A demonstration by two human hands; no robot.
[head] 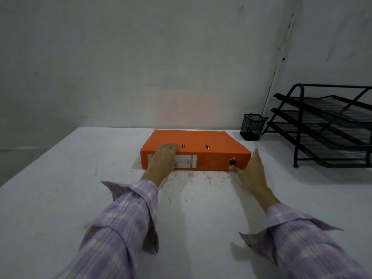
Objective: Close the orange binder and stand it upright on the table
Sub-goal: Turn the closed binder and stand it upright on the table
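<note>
The orange binder [201, 140] lies flat and closed on the white table [60, 188], its spine with a white label and a round finger hole facing me. My left hand [164, 158] rests over the binder's near left corner, fingers on the top cover and thumb against the spine label. At the binder's right end, my right hand [250, 170] has its thumb touching the spine below the finger hole and its fingers stretched along the right side.
A black mesh pen cup [252, 126] stands behind the binder's right corner. A black three-tier wire paper tray [330, 125] fills the table's right side. A grey wall runs along the far table edge. Pinkish stains mark the tabletop near me.
</note>
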